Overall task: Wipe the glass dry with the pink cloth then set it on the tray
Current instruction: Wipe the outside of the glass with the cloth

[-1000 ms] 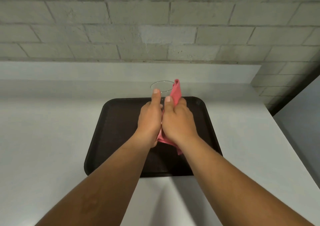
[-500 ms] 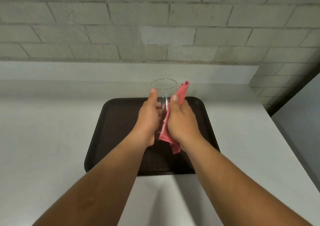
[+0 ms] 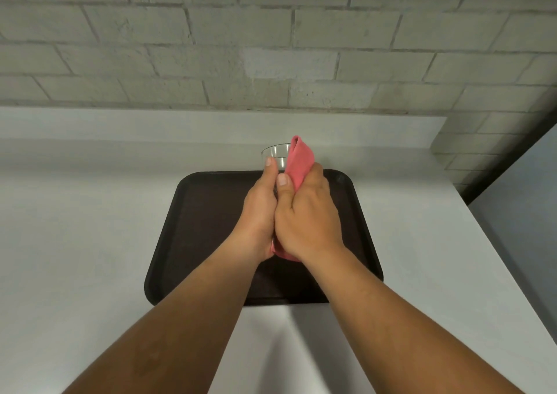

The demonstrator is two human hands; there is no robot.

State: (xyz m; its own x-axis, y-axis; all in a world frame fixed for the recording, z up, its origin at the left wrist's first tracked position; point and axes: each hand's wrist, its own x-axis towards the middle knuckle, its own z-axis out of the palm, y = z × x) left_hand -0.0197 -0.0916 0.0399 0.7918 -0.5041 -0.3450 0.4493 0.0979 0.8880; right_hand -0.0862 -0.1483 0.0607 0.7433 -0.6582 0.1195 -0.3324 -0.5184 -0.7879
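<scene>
A wall of pale grey blocks (image 3: pixel 271 47) fills the top of the view, and below it a plain white counter (image 3: pixel 75 228) runs toward the viewer. A dark brown tray (image 3: pixel 205 212) with rounded corners lies flat on the counter, near the middle of the scene.

Two bare forearms reach in from the bottom edge and meet above the tray. The left hand (image 3: pixel 259 212) is wrapped around a clear drinking glass (image 3: pixel 277 154), its thumb lying up along the side of the glass just under the rim. Only the top of the glass shows past the fingers, over the tray's far edge; the rest is hidden behind both hands. The glass is upright and held in the air above the tray, not resting on it.

The right hand (image 3: pixel 307 215) is pressed against the left hand, closed around a pink cloth (image 3: pixel 298 161) and holding it against the right side of the glass. A folded peak of the cloth sticks up past the rim of the glass, and a small bit of pink shows below the hands, over the middle of the tray. Whether the cloth reaches inside the glass cannot be told.
</scene>
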